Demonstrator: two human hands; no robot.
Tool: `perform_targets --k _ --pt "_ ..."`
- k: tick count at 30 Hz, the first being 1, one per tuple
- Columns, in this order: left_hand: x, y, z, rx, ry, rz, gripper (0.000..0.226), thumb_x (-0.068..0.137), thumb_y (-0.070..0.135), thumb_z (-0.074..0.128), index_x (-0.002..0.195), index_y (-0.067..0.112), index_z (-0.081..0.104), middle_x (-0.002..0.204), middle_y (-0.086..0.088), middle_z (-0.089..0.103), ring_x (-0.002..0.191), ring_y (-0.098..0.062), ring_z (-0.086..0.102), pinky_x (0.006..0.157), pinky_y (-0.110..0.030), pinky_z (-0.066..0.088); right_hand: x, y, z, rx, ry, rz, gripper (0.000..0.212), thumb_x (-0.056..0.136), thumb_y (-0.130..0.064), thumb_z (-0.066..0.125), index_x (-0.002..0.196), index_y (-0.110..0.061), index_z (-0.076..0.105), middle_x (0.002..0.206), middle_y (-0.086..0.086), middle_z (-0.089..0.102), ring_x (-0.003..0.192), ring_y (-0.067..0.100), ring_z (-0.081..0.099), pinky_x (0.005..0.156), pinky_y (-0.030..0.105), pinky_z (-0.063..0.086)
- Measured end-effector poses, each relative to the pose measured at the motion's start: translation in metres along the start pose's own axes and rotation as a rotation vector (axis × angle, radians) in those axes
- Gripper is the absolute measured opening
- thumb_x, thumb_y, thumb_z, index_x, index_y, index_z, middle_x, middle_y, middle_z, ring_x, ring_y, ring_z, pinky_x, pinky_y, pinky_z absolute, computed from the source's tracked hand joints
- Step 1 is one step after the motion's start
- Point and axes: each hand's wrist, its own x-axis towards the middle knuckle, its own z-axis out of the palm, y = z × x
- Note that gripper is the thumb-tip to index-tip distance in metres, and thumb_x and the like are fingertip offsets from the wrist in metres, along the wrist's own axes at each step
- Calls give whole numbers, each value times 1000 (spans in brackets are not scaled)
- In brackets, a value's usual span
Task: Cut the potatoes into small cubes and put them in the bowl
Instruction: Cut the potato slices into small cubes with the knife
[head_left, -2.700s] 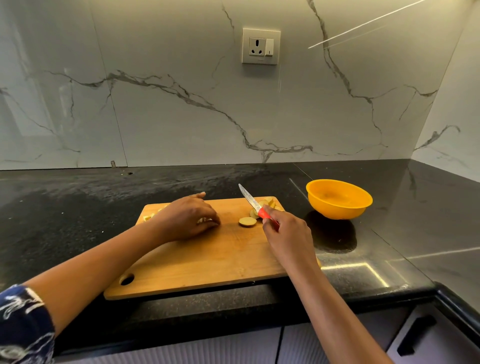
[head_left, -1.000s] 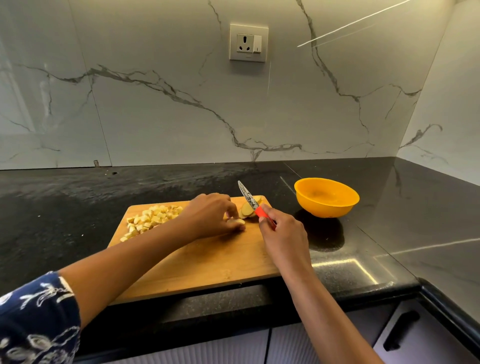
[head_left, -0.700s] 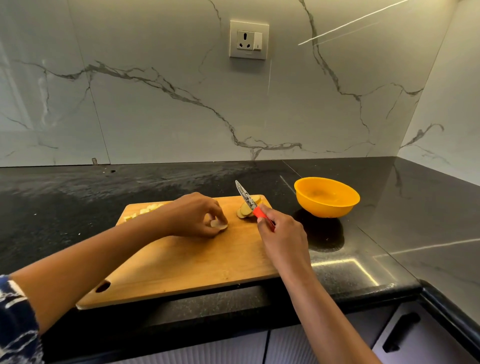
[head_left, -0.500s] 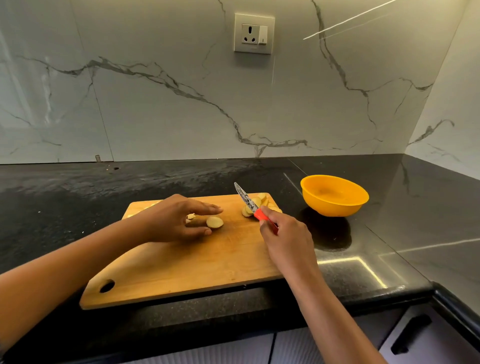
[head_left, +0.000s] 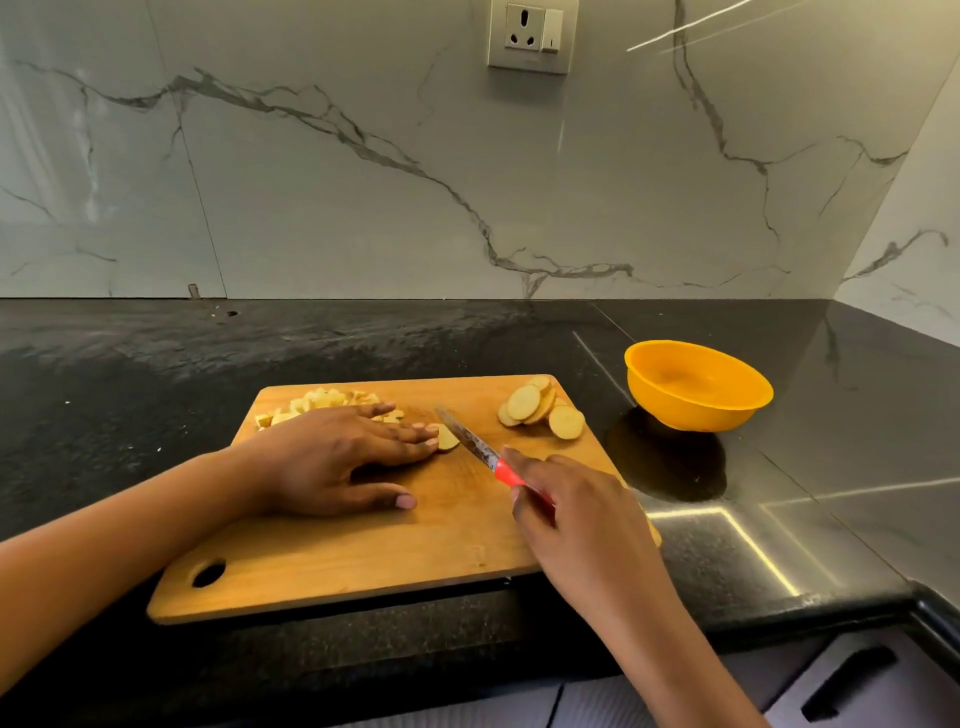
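left hand (head_left: 332, 462) flat, fingers straight, pressing potato slice (head_left: 449, 438); right hand (head_left: 576, 514) clamped on knife (head_left: 480, 454); blade just beside slice, on its right

Orange bowl (head_left: 698, 387), red-handled knife (head_left: 480, 451), black countertop (head_left: 156, 353), grey-veined white wall (head_left: 311, 182).

1 rectangular wooden cutting board (head_left: 415, 545); 1 round orange plastic bowl (head_left: 698, 415); 1 red-handled steel knife (head_left: 475, 447); 1 lone round potato slice (head_left: 448, 439); overlapping slice stack (head_left: 540, 408) ~5; pale cube pile (head_left: 322, 401) uncountable.
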Motion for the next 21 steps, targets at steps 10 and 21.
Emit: perform_targets --k 10,21 --pt "0 0 1 -23 3 -23 70 84 77 17 142 38 22 146 25 26 138 9 17 119 -27 7 4 -9 5 -38 11 -78 46 99 -31 40 144 -34 35 101 -15 53 87 6 50 68 16 40" --pt "0 -1 4 -37 3 -46 70 83 79 18 142 40 22 147 25 25 141 0 17 119 -40 16 9 -5 3 -6 10 -84 45 99 -31 41 143 -36 35 90 -15 47 78 5 45 63 16 36"
